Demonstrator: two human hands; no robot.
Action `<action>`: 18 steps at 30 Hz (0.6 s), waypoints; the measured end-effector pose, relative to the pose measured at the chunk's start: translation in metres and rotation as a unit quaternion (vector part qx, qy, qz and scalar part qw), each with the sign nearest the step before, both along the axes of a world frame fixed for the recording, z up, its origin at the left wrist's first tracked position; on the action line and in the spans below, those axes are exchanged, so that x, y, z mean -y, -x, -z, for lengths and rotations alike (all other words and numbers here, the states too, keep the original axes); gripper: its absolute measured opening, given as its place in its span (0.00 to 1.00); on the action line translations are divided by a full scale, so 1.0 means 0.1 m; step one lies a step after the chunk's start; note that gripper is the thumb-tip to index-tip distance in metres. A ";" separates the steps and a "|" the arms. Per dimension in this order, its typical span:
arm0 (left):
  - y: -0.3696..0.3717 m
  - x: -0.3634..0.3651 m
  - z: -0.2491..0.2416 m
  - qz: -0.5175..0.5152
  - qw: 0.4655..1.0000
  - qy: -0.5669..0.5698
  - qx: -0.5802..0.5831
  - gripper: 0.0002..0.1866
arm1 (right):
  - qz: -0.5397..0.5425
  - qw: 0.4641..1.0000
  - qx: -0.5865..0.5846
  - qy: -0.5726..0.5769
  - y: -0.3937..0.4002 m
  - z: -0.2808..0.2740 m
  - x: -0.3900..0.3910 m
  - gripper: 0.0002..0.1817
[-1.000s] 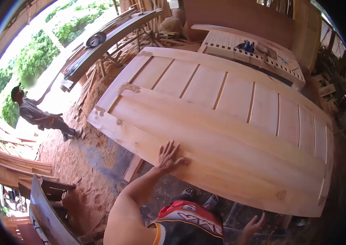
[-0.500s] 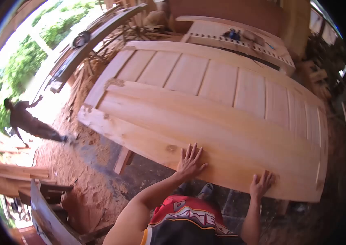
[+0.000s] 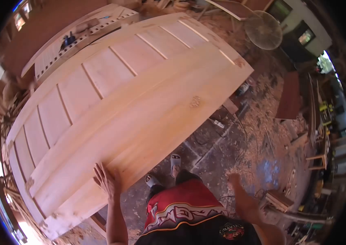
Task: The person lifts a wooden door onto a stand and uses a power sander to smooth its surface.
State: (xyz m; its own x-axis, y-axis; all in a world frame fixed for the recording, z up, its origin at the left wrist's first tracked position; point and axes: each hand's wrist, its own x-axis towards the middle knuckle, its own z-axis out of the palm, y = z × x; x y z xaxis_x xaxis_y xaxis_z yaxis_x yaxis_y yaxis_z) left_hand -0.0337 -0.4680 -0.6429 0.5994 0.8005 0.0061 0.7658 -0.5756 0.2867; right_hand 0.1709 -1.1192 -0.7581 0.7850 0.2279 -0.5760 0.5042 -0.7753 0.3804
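Note:
A large, pale panelled wooden door (image 3: 152, 110) lies flat at about waist height, with raised strips across its far half and a wide plain board along the near side. My left hand (image 3: 108, 181) rests open on the door's near edge, fingers spread over the wood. Away from the door, my right hand (image 3: 234, 181) hangs in the air over the floor to the right. It is small and smeared by motion, so its fingers cannot be made out. A knot (image 3: 196, 102) shows in the plain board.
Behind the door stands a workbench (image 3: 111, 20) bearing a dark blue tool (image 3: 69, 39). A round fan (image 3: 263, 30) is at the back right. Wood shavings cover the floor (image 3: 258, 139), where a brown board (image 3: 290, 96) and stacked wood pieces (image 3: 278, 200) lie. My sandalled feet (image 3: 175, 163) are beside the door.
My view has swung to the right; the other person is out of sight. My right hand has left the door's edge and moved out to the side. My left hand still lies on the door.

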 end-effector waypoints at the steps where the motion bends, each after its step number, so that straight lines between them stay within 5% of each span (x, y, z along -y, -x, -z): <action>1: -0.07 0.04 0.08 0.044 0.999 -0.006 -0.008 0.44 | 0.065 0.995 -0.065 0.049 0.44 0.40 0.33 0.15; 3: -0.25 0.15 0.31 0.129 0.991 -0.023 -0.029 0.45 | 0.137 0.982 -0.129 -0.007 1.29 0.49 0.44 0.15; 5: -0.60 0.44 0.07 0.169 0.986 0.013 -0.014 0.47 | 0.353 0.907 -0.191 -0.130 1.77 0.31 0.14 0.16; 7: -0.90 0.63 0.01 0.204 0.978 0.036 -0.012 0.51 | 0.455 0.838 -0.139 -0.268 1.98 0.59 0.02 0.15; 9: -1.21 0.76 0.07 0.225 0.974 0.035 0.001 0.51 | 0.463 0.795 -0.119 -0.373 1.84 0.73 -0.10 0.16; 11: -1.52 0.93 0.10 0.243 0.969 0.031 0.008 0.52 | 0.380 0.843 -0.094 -0.370 1.57 1.08 -0.03 0.17; 13: -1.86 1.09 0.07 0.234 0.972 0.031 0.004 0.52 | 0.138 0.925 -0.115 -0.334 1.20 1.15 0.35 0.16; 17: -2.58 1.35 0.15 0.137 0.990 0.027 -0.036 0.50 | 0.527 0.736 0.084 -0.416 0.42 1.37 1.26 0.12; 18: -2.83 1.56 0.16 0.107 0.992 0.022 -0.064 0.50 | 0.557 0.708 0.076 -0.428 0.18 0.97 1.43 0.10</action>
